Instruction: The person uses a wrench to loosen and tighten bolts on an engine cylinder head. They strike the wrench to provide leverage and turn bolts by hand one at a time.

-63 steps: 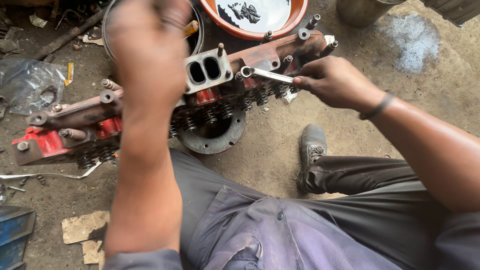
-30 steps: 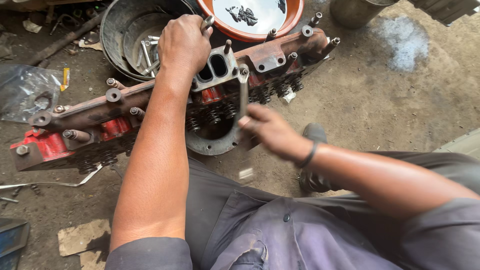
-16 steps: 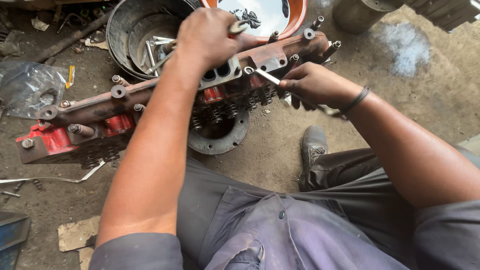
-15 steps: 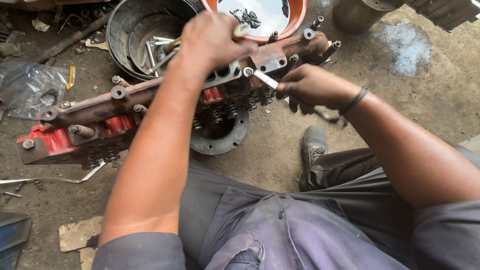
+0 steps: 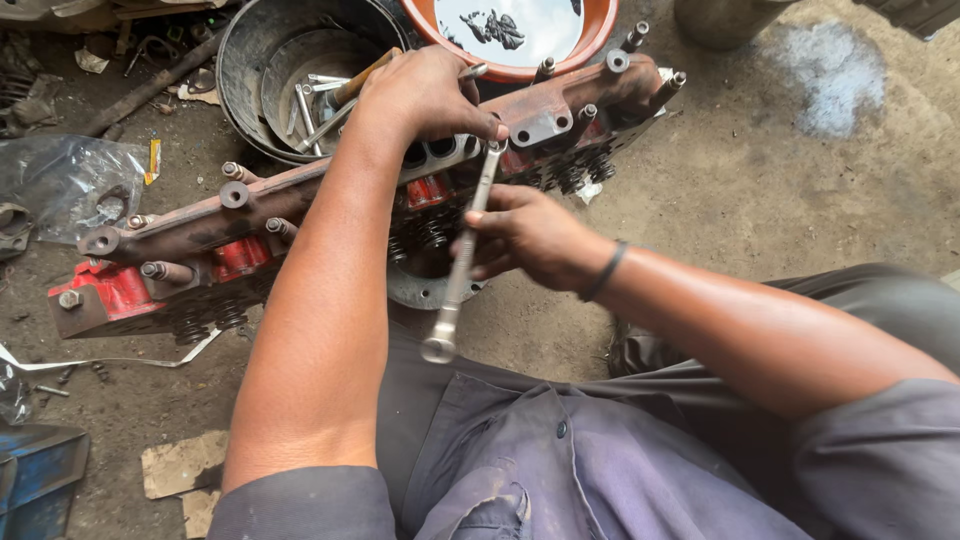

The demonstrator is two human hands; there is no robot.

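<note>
Cylinder head: red, rusty, lying across the dirt floor.
Left hand: clenched, pressing on its top edge, as before.
Spanner: swung from level to near-upright; fastener turning.
Right hand: grasping spanner mid-shaft.

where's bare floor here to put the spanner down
Bare concrete floor lies right of the engine head, above the right forearm. Crowded: the bucket of tools, orange bowl, and plastic bag with scraps at left.
</note>
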